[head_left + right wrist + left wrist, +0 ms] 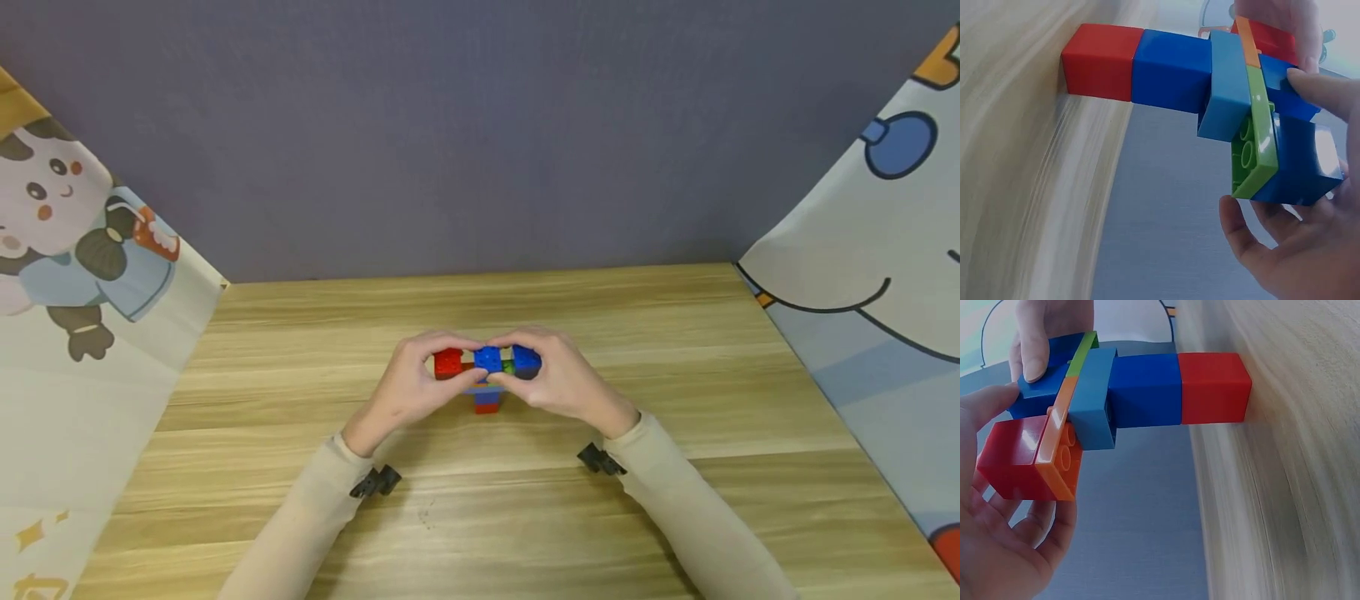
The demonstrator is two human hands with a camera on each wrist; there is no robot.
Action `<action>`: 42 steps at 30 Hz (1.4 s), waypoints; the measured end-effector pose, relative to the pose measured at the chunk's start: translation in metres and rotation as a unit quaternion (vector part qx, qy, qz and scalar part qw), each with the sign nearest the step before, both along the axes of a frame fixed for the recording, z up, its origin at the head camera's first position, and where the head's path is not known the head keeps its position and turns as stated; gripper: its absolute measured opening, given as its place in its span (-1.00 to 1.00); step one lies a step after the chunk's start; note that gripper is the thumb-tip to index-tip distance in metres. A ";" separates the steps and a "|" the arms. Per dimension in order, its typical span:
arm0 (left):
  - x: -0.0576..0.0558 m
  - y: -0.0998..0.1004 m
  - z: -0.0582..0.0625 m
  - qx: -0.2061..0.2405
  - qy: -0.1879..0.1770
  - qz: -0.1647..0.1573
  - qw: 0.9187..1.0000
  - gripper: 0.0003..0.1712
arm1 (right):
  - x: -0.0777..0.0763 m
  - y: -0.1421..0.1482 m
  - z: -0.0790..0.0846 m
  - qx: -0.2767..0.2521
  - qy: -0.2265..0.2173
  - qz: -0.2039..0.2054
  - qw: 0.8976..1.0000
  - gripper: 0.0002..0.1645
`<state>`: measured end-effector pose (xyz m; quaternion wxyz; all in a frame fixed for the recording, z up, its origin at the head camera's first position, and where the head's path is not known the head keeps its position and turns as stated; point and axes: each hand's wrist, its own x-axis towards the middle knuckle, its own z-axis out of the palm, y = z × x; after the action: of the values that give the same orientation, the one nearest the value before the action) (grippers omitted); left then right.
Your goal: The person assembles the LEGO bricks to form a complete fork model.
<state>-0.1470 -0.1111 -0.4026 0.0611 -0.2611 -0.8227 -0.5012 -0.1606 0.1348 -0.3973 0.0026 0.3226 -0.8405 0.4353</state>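
A toy-brick tower stands upright on the table, rising from a red brick [1215,389] through a blue brick [1146,391] to a light-blue brick [1091,400]. Across it lie an orange plate [1049,456] and a green plate [1264,137], side by side. On top sit a red brick [447,364] at the left, a blue middle brick [488,360], and another blue brick [527,362] at the right. My left hand [411,385] pinches the middle brick between thumb and forefinger, its palm around the red one. From the other side, my right hand [564,382] pinches the same middle brick.
The wood-grain table [480,517] runs back to a grey-blue panel [480,150]. Cartoon-printed panels [82,242] flank it left and right. Small black devices [375,482] sit at both sleeve cuffs.
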 end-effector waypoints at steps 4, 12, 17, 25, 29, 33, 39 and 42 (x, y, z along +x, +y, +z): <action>0.000 0.000 0.002 -0.005 0.002 0.001 1.000 -0.64 | -0.001 0.001 -0.003 -0.006 0.013 0.000 1.000 -0.51; 0.000 -0.001 0.001 -0.019 0.009 0.011 1.000 -0.65 | 0.004 0.008 -0.010 -0.033 0.046 -0.040 0.998 -0.29; -0.003 -0.002 0.000 -0.006 -0.002 0.023 1.000 -0.65 | 0.003 0.015 -0.016 -0.160 0.118 -0.095 0.975 -0.36; -0.009 -0.004 -0.006 0.012 -0.015 0.050 0.999 -0.66 | 0.012 0.026 -0.029 -0.201 0.124 -0.067 0.969 -0.90; -0.011 -0.005 -0.007 0.019 -0.015 0.062 0.998 -0.65 | 0.019 0.025 -0.036 -0.035 -0.011 -0.028 0.999 -0.84; -0.015 -0.006 -0.009 0.023 -0.019 0.070 0.997 -0.65 | 0.019 0.015 -0.045 0.011 -0.164 -0.017 0.986 -0.46; -0.023 -0.009 -0.013 0.048 -0.047 0.076 0.995 -0.65 | 0.012 -0.004 -0.060 -0.020 -0.270 -0.049 0.962 -0.23; -0.025 -0.010 -0.015 0.059 -0.066 0.077 0.993 -0.65 | 0.009 -0.011 -0.067 -0.028 -0.275 -0.055 0.959 -0.28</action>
<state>-0.1725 -0.1206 -0.4176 0.0603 -0.1588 -0.8114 -0.5592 -0.1513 0.1235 -0.4643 -0.1960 0.1434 -0.8128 0.5296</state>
